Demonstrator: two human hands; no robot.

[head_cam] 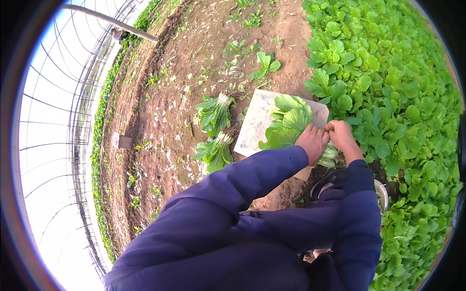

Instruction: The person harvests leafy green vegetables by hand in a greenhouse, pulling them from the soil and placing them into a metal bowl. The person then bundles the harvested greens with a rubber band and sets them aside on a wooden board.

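Observation:
A bunch of leafy greens (289,122) lies across a pale, flat board (251,127), its leaves pointing away to the left and its whitish stems (328,157) towards me. My left hand (314,142) wraps over the bunch just above the stems. Against it, my right hand (341,135) has its fingertips pinched together beside the left fingers; whether something thin is between them is too small to tell. Left of the board, two tied bunches of greens rest on the soil, an upper bunch (214,114) and a lower bunch (215,152) with a reddish band.
A dense bed of growing greens (411,120) borders my right side. Near my shoe (327,183) shows the rim of a round container (383,196). A small box (123,142) sits on the soil at left. A pole (113,23) crosses the upper left, near a distant person (117,34).

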